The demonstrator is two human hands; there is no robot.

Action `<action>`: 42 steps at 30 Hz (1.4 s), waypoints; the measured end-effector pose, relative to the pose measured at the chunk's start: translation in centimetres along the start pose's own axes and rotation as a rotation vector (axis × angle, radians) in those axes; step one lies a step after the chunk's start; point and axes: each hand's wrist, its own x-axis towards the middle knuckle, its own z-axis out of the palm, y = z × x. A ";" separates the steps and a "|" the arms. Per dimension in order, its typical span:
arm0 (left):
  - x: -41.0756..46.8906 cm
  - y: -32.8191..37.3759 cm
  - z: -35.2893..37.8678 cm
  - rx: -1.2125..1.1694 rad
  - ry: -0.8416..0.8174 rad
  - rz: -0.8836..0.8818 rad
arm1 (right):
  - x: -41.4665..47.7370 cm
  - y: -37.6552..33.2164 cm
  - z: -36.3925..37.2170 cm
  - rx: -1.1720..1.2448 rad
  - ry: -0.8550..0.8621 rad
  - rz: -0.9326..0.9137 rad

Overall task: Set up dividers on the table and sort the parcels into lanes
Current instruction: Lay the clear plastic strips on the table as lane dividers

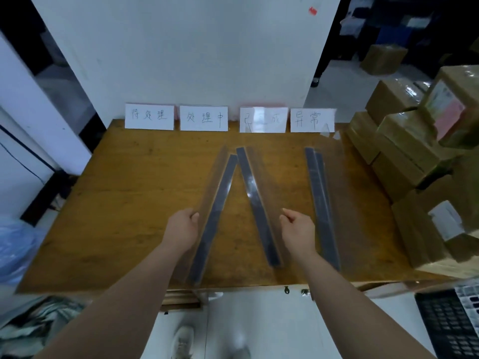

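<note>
— What had the hands got hold of when you looked?

— The left hand (181, 229) had its fingers curled onto the clear wall of the left divider (215, 216), pinching it by the look of it. The right hand (298, 226) was loosely curled, thumb and forefinger forward, right at the middle divider (256, 203). Whether it actually gripped that clear wall I couldn't tell.

— And the two strips?

— They lay between the hands, splayed like a tent, with the far ends nearly touching beyond the fingertips and the near ends apart. A further pair of dividers (320, 203) lay just outside the right hand. The taped parcels (399, 151) were stacked further out that side, none in a lane.

— So what did the step want?

— I'd have swung each far end outward until the strips ran straight toward the gaps between the label cards (233, 117), bases flat on the table (129, 203).
</note>
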 end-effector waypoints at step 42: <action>11.4 -24.9 -17.3 -0.069 0.170 -0.131 | -3.6 -19.0 26.4 0.036 0.068 0.124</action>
